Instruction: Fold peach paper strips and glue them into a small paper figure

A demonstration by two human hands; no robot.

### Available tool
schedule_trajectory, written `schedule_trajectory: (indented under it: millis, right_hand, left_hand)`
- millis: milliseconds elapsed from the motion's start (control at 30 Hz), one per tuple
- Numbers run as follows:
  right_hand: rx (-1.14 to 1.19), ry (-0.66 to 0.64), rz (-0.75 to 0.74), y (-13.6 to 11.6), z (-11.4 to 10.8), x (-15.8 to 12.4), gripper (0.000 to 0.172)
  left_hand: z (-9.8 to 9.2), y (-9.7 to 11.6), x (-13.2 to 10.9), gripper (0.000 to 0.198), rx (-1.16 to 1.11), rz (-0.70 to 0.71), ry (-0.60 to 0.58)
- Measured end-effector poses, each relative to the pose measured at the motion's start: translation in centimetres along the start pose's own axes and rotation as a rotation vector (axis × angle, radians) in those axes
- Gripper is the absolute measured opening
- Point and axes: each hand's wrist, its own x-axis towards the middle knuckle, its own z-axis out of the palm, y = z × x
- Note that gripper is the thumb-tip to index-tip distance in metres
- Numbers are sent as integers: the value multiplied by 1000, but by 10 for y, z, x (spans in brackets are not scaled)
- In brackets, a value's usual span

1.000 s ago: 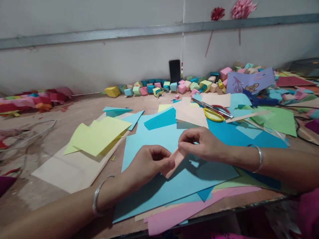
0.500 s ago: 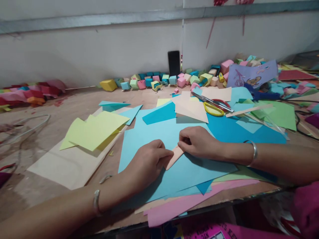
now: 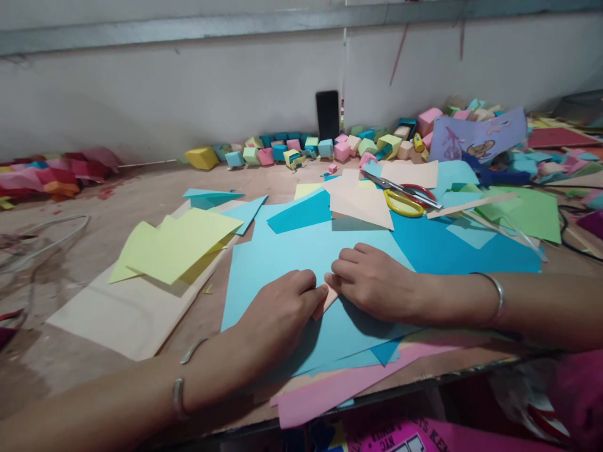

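Note:
A small folded peach paper strip (image 3: 326, 304) lies slanted on a large light blue sheet (image 3: 282, 257). My left hand (image 3: 287, 307) pinches its lower left end, with the fingers curled. At the strip's upper right end, my right hand (image 3: 370, 279) grips it with closed fingers that hide part of it. The two hands are close together, with only a short piece of the strip showing between them. Behind them a cut peach sheet (image 3: 355, 198) and a darker blue piece (image 3: 301, 212) rest on the light blue sheet.
Scissors with yellow and red handles (image 3: 405, 199) lie at the back right. Yellow sheets (image 3: 183, 245) are on the left. A black phone (image 3: 328, 115) stands against the wall behind a row of small paper boxes (image 3: 279, 152). A pink strip (image 3: 325, 398) lies along the front edge.
My right hand has turned knuckles-up and come slightly lower and closer to my left hand, covering more of the strip. My left hand stays at the lower end.

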Motion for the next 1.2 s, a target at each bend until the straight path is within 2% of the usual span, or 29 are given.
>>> schedule_trajectory:
  millis: [133, 400, 567, 667, 767, 833, 933, 1033, 1200]
  right_hand:
    - [-71, -126, 42, -2, -5, -3, 23]
    - [-106, -239, 57, -7, -8, -6, 21]
    - [-35, -371, 101, 1, -15, -2, 23]
    - [93, -440, 172, 13, -20, 1, 19]
    - [260, -424, 266, 24, -20, 3, 19]
    - [365, -410, 335, 29, -17, 5, 17]
    - [488, -422, 420, 34, -10, 8, 6]
    - [571, -409, 399, 40, -6, 7, 7]
    - [628, -409, 322, 50, -9, 3, 6]
  left_hand:
    - [-5, 2, 0, 24, -26, -17, -28]
    - [-11, 4, 3, 20, 61, 11, -38]
    - [-14, 6, 6, 26, 38, 2, -16]
    - [-16, 5, 8, 25, -59, -4, -20]
    - [-15, 2, 10, 24, -147, -11, -49]
    - [-14, 1, 11, 24, -132, 11, -47]
    - [-12, 0, 12, 24, -62, 58, -19]
    - [-16, 0, 13, 25, -54, 83, -66]
    - [-37, 6, 13, 25, -20, 125, -193]
